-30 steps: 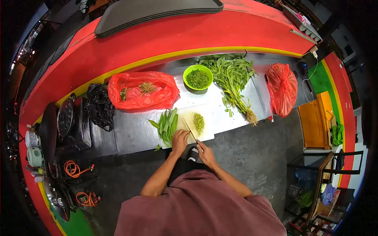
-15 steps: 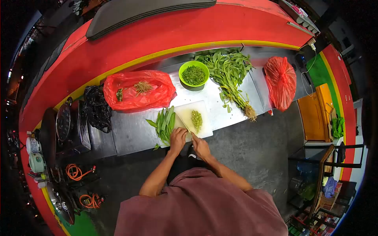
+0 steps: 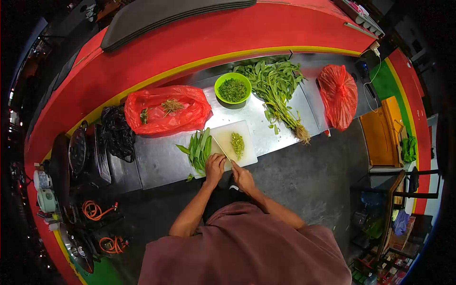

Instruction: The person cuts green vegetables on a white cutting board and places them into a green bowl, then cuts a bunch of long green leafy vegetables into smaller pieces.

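Note:
My right hand is closed around the handle of a knife, whose thin blade points up and left across the white cutting board. Beside the blade, my left hand has its fingers curled down over the near end of long green leaves; the part under the fingers is hidden. The leaves spread over the board's left side. To the right of the knife lies a small heap of chopped pale green stems.
Behind the board stands a lime green bowl of chopped greens. A rooted bunch of greens lies right of it. An opened red plastic bag is at left, a tied red bag at right. A black bag sits further left.
The view has shifted very slightly. Both hands, the knife and the greens look almost the same as before.

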The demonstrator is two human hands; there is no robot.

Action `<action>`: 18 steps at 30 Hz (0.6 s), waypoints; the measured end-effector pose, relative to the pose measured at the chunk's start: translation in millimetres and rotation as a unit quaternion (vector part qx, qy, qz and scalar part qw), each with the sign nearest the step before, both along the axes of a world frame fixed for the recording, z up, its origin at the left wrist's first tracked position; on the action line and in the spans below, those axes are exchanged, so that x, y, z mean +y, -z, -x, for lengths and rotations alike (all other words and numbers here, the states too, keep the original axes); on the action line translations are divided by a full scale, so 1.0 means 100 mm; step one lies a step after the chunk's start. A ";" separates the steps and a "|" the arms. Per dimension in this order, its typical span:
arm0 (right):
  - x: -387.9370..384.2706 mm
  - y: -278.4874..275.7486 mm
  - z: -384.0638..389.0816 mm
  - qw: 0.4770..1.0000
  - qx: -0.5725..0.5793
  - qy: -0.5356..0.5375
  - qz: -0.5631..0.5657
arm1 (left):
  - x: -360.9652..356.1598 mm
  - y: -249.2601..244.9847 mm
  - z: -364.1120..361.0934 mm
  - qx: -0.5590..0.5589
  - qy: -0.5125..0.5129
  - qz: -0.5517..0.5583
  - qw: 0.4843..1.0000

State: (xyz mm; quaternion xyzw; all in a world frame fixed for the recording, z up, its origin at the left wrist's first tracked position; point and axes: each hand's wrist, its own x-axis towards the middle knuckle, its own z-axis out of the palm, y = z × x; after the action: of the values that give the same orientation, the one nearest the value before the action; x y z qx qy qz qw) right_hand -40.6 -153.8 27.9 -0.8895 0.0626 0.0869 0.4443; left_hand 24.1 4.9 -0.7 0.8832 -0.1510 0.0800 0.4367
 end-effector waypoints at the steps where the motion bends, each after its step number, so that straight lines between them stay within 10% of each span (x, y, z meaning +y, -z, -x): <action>1: -0.01 -0.02 0.00 1.000 0.010 -0.007 -0.001 | 0.01 -0.02 0.00 0.009 0.010 -0.004 1.000; 18: -0.07 -0.15 -0.02 0.996 0.084 -0.028 0.008 | -0.02 0.07 0.03 -0.018 -0.018 -0.022 0.999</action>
State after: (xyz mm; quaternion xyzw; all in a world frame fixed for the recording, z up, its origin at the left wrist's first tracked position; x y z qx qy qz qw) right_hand -38.5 -160.5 43.2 -0.8840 0.0753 0.1730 0.4277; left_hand 21.4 3.4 -7.9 0.8935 -0.1449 0.1003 0.4131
